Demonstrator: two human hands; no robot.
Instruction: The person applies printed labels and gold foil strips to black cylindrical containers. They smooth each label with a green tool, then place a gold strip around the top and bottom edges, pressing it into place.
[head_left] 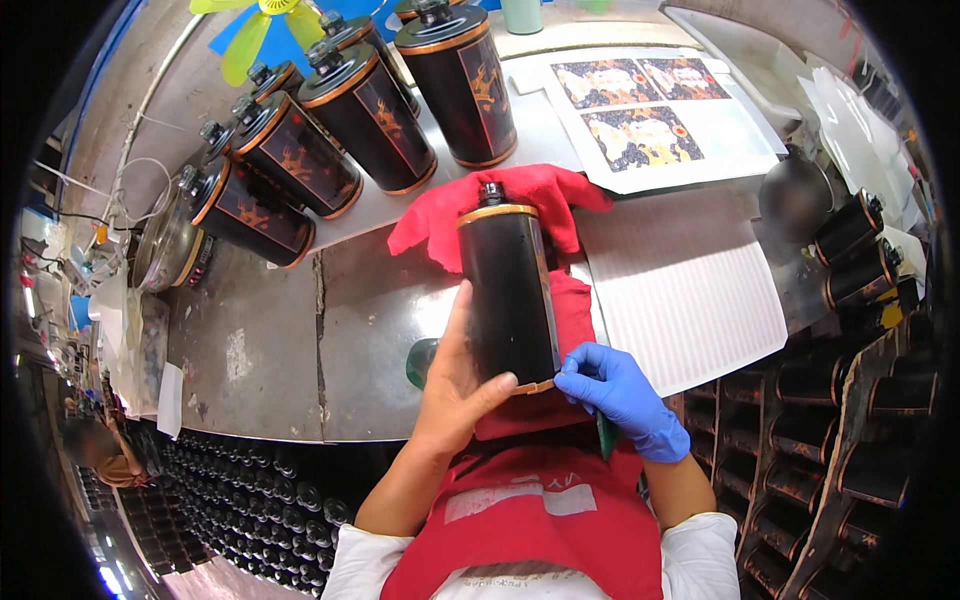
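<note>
A black bottle (505,290) with gold bands at its shoulder and base lies tilted before me, its dark neck pointing away. My left hand (455,385), bare, grips its lower left side, the thumb near the base. In a blue glove, my right hand (620,395) is closed, its thumb and forefinger pinched at the bottle's lower right corner. A green flat piece (607,435) sticks out below the gloved palm, mostly hidden by it. Under the bottle spreads a red cloth (430,225).
Several decorated black bottles (370,125) stand at the far left. Printed sheets (650,110) and a white ribbed sheet (680,290) lie to the right. A dark green object (421,362) rests beside my left hand. Racks of bottles (800,440) fill the lower right; a person (115,450) is far left.
</note>
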